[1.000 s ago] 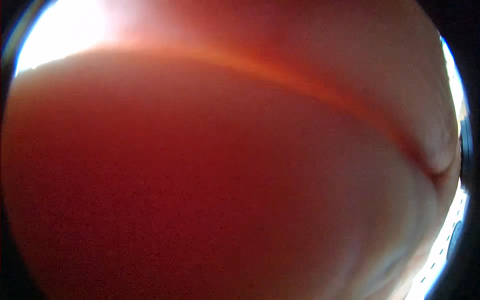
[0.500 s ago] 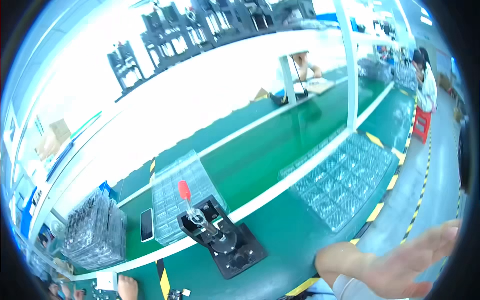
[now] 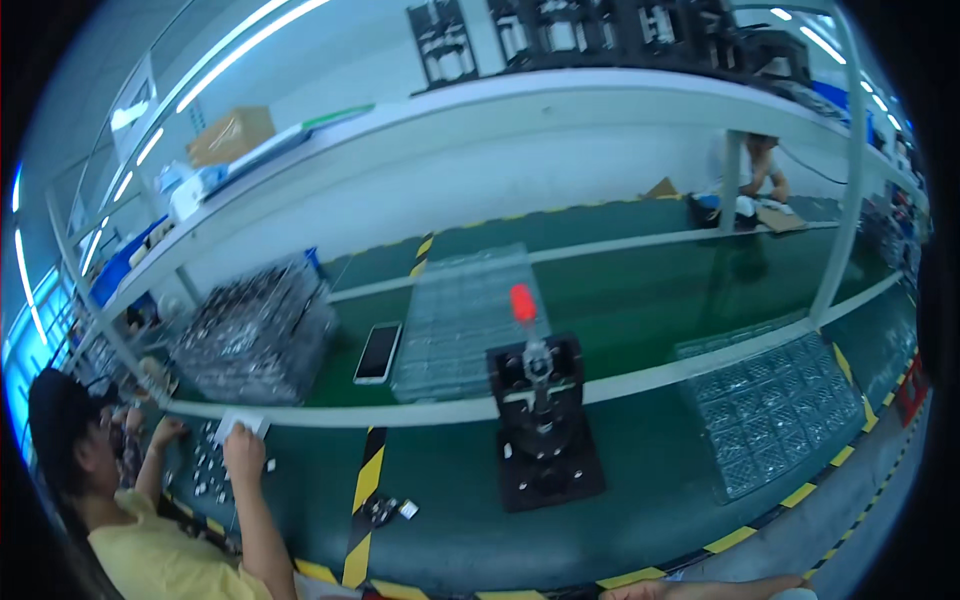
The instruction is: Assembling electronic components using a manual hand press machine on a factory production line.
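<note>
Only a strip of my right hand (image 3: 640, 590) and wrist shows at the lower edge, right of the middle. Its fingers are cut off by the frame, so whether it grips anything cannot be told. My left hand is out of view. Nearest to the hand, on the green bench, stands a black toggle clamp fixture (image 3: 545, 430) with a red-tipped lever upright, untouched. To the right lies a clear plastic blister tray (image 3: 775, 410) with many square pockets. Left of the fixture are small black and white parts (image 3: 385, 510) beside striped tape.
Behind the bench's white rail (image 3: 440, 411) lie flat clear trays (image 3: 465, 320), a phone (image 3: 379, 353) and a tall tray stack (image 3: 255, 335). A co-worker in yellow (image 3: 165, 545) handles small parts at the left. A shelf (image 3: 560, 100) with black fixtures (image 3: 610, 35) runs overhead.
My view has swung right to left, bringing the co-worker into sight. My right hand, earlier raised with fingers outstretched at the lower right, is now lower and mostly out of frame. The picture is darker.
</note>
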The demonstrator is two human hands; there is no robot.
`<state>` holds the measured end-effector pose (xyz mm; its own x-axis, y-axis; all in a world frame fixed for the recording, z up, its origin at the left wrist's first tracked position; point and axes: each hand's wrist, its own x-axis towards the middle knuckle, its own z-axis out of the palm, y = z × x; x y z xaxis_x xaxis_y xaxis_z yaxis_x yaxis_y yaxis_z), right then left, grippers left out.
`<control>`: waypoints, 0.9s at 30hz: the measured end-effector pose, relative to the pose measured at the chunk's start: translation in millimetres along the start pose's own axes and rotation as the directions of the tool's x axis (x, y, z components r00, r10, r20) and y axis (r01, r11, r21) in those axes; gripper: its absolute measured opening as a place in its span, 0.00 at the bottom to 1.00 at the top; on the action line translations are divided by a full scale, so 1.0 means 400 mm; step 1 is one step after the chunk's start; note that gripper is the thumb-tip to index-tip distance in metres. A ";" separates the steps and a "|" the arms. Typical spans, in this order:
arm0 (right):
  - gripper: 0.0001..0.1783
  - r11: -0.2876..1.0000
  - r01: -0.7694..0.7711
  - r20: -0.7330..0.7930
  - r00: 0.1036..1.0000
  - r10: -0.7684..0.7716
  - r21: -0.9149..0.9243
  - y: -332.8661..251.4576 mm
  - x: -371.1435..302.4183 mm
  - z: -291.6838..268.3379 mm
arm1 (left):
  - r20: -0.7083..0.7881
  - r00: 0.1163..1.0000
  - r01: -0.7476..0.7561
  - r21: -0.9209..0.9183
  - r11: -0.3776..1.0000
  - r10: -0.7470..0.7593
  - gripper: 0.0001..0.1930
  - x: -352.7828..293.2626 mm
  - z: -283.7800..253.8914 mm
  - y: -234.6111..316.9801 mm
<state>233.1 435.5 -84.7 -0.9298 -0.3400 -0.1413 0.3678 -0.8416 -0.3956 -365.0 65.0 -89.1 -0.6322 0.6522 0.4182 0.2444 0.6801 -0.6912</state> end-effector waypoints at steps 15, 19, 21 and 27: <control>0.16 0.984 -0.165 -0.077 0.984 0.160 -0.062 0.025 0.055 0.038 | -0.857 -0.175 -0.906 0.333 0.261 0.485 0.21 -0.281 -1.025 0.466; 0.15 0.960 -0.170 -0.065 0.985 0.160 -0.220 0.051 0.083 0.035 | -0.835 -0.174 -0.868 0.380 0.320 0.522 0.22 -0.315 -1.031 0.455; 0.15 0.982 -0.133 -0.086 0.989 0.122 -0.137 0.066 0.091 0.040 | -0.930 0.027 -0.868 0.160 0.470 0.366 0.21 -0.314 -1.024 0.463; 0.14 0.984 -0.175 -0.137 0.975 0.178 0.035 0.053 0.134 0.057 | -0.967 0.129 -0.958 -0.064 0.279 0.221 0.20 -0.314 -0.991 0.459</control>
<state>191.3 389.8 -80.0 -0.8428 -0.4237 -0.3320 0.5250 -0.7834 -0.3327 50.6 240.9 -34.9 0.6831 0.5580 0.4712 0.7212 -0.4136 -0.5557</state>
